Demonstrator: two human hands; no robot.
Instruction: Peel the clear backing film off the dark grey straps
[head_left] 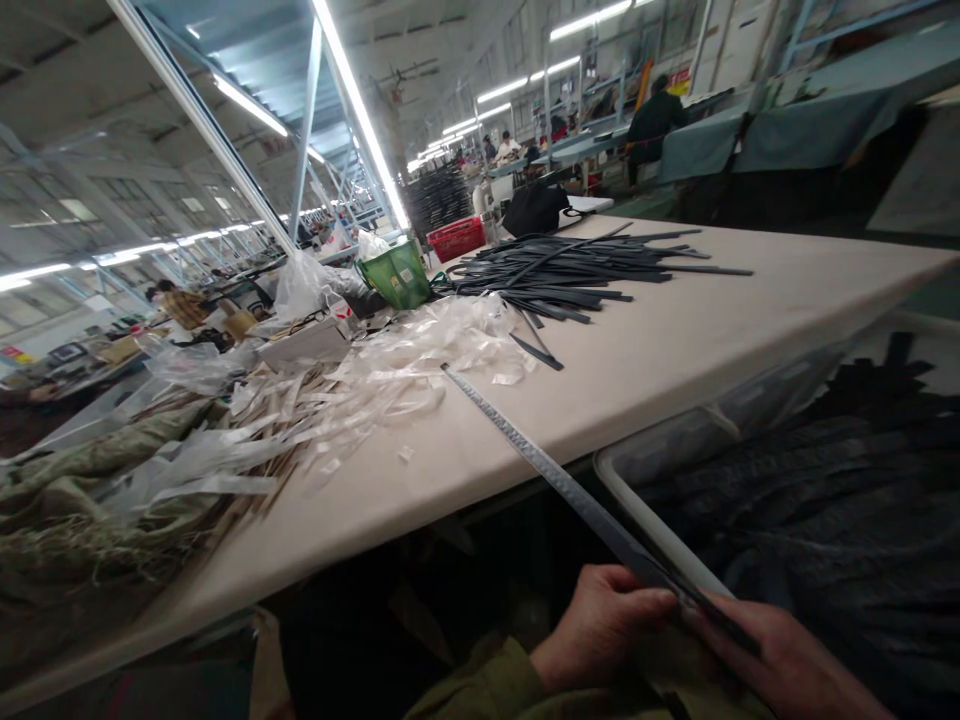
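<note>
A long narrow strip (577,495) runs from the table top down over its front edge to my hands. Its far part is pale grey with small marks along it, and its near part is dark. My left hand (604,622) is closed on the dark part, with the thumb on top. Close beside it, my right hand (784,655) grips the near end of the same strip. On the table lie a pile of similar dark strips (570,265) and a loose heap of clear, shiny film strips (442,340).
The table (675,350) slopes across the view. Left are brown strips (289,400), green cloth (97,470) and a box (307,345). A green basket (397,275) and red crate (456,240) stand behind. Right of my hands, a pale-rimmed bin (645,510) holds dark strips. Other people sit far off.
</note>
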